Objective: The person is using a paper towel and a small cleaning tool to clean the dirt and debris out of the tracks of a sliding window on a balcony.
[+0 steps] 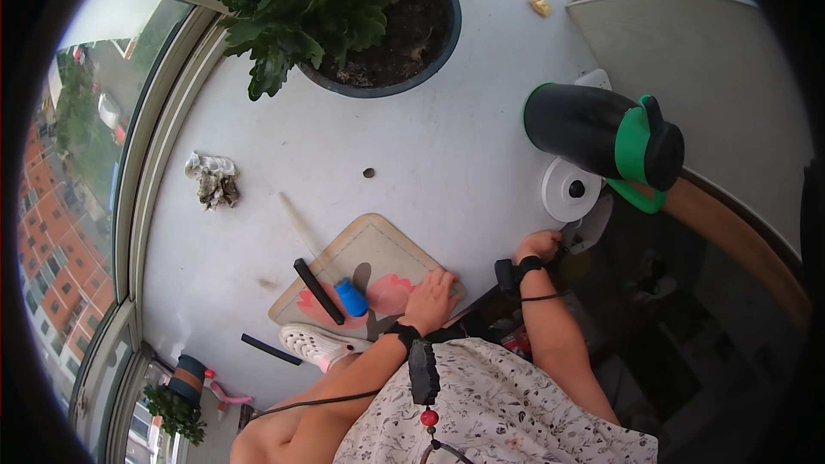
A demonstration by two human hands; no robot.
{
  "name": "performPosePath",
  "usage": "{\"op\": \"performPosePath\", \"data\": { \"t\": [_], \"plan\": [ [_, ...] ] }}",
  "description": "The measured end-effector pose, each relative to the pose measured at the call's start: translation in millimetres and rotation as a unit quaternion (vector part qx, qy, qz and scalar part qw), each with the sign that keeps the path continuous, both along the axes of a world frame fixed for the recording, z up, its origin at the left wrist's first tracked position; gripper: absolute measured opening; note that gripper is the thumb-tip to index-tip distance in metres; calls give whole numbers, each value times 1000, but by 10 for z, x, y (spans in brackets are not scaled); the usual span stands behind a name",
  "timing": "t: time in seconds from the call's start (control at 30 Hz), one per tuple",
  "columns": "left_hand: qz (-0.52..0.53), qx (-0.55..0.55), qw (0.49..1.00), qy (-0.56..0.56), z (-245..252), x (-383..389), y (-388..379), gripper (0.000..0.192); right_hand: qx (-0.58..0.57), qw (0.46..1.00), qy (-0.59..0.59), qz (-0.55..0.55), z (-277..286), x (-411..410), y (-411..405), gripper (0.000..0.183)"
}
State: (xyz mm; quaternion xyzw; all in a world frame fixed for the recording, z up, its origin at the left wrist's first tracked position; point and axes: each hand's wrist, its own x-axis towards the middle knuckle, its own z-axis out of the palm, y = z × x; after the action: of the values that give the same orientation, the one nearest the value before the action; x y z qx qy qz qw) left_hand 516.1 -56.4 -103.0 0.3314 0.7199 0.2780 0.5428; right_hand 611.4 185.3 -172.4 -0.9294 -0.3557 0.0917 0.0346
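Observation:
My left hand [433, 299] lies flat, fingers spread, on the right corner of a beige mat [370, 238] with a pink flower print. On the mat's left part rest a blue object [351, 298] and a black bar [318, 291]. A thin pale stick [296, 222] crosses the mat's upper left edge. My right hand [539, 246] is at the white surface's right edge, beside a small grey plastic piece [588, 225] and below a round white base [572, 189]; whether it grips anything is hidden.
A black and green thermos jug [602, 132] stands at the right. A large potted plant [412, 19] is at the top. Crumpled tissue [216, 180] lies left, a second black strip [271, 348] near my white clog [319, 343]. A small potted plant [185, 386] and windows [145, 142] are at the left.

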Motion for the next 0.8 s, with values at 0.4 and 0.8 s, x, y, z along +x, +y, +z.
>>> {"op": "performPosePath", "data": {
  "t": [0.4, 0.8],
  "plan": [
    [24, 19, 1000, 0, -64, 41, -19, 32, 17, 999, 20, -25, -81, 53, 29, 68],
    [31, 19, 998, 43, -54, 91, -5, 29, 33, 999, -21, -5, -342, 297, 74, 65]
  ]
}}
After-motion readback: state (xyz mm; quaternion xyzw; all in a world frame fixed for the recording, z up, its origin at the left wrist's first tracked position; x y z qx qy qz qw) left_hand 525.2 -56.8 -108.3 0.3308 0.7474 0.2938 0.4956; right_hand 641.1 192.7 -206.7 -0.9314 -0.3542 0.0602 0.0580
